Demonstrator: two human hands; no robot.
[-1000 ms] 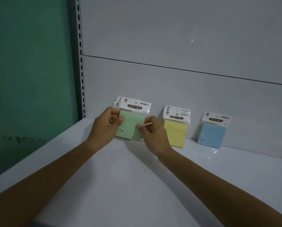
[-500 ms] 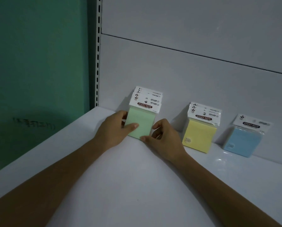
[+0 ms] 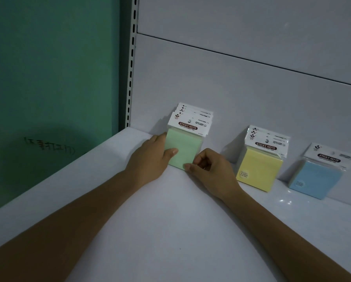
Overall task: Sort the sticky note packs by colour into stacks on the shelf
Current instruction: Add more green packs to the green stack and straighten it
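A green wall with dark scribbles stands left.

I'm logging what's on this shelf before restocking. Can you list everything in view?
green sticky note stack: several packs, green, leaning on the back panel, leftmost
yellow sticky note stack: several packs, yellow, middle
blue sticky note stack: count unclear, blue, rightmost
shelf: one, white, under all stacks
slotted upright: one, white, left of the back panel
wall: green, left, scribbled on
left hand: on the green stack's left edge
right hand: at its lower right corner
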